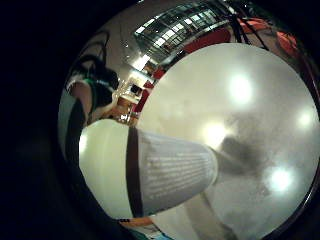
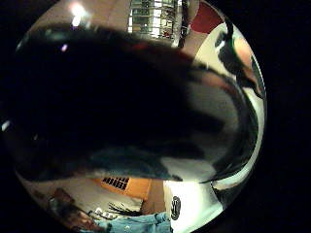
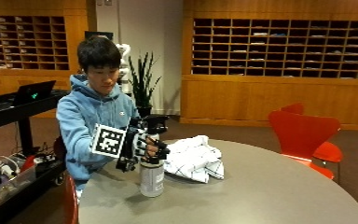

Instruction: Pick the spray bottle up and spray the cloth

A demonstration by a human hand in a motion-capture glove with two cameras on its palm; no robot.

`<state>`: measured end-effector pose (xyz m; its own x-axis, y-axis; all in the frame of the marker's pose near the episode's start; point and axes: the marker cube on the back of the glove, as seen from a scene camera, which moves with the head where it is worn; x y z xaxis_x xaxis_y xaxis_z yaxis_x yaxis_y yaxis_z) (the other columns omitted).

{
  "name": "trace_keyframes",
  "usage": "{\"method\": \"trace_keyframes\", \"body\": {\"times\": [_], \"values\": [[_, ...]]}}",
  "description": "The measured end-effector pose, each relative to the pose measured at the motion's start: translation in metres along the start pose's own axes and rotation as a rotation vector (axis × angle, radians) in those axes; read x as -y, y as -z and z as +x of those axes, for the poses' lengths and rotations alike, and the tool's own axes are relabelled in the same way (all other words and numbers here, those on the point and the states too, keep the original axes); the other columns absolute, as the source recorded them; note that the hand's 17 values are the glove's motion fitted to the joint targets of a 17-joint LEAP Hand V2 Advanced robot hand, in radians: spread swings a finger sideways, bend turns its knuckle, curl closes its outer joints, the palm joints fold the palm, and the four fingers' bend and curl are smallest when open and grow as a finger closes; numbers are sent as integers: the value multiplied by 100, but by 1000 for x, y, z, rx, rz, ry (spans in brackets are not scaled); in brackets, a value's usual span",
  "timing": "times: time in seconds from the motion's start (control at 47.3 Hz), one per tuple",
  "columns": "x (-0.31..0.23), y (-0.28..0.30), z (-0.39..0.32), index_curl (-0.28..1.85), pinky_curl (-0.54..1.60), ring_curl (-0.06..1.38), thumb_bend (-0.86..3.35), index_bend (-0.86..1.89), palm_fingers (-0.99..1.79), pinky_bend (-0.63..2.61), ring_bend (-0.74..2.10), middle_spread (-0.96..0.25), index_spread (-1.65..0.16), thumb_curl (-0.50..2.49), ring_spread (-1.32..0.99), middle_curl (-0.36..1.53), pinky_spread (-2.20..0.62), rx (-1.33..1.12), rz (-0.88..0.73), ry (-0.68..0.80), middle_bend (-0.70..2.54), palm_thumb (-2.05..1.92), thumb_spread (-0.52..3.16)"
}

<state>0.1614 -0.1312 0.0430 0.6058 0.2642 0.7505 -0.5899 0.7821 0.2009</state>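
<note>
A round grey table (image 3: 259,196) fills the lower part of the outside view, and a person in a light blue hoodie (image 3: 86,116) sits at its far left edge. Behind the table on the other side stands a red chair (image 3: 303,135). On the tabletop, near the person, lies a white cloth (image 3: 194,156) with thin dark lines, bunched in a loose heap. Just beside the cloth, on the side nearer the camera, stands the spray bottle (image 3: 152,177), upright with its base on the table; its body is pale grey and carries a printed label (the little finger side palm view shows that label close up, with the bottle (image 1: 165,170) running out over the table (image 1: 240,100)). The gloved right hand (image 3: 145,144) is wrapped round the neck and black spray head of the bottle, fingers curled about it. In the thumb side palm view a dark shape very close to the palm covers most of the field; what it is cannot be made out
</note>
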Motion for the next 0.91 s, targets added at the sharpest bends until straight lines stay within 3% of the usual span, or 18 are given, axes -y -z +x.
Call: {"method": "trace_keyframes", "body": {"times": [0.085, 0.401, 0.697, 0.909], "values": [[-10, -2, -3, 28, 31, 35, -1, 18, 107, 31, 56, -6, -22, 40, -10, 36, 1, 21, -174, -47, 30, 74, 93], [4, -25, -19, 41, 32, 39, -1, 31, 140, 19, 54, -15, -24, 58, -19, 47, -12, -5, -296, -61, 53, 97, 45], [-7, -44, -90, 50, 35, 43, -3, 45, 142, 25, 58, -14, -22, 64, -21, 50, -20, -343, -456, 188, 59, 96, 16], [-11, -56, -154, 52, 37, 45, -3, 47, 140, 27, 60, -14, -21, 67, -21, 51, -22, -746, -535, 438, 62, 96, 6]]}}
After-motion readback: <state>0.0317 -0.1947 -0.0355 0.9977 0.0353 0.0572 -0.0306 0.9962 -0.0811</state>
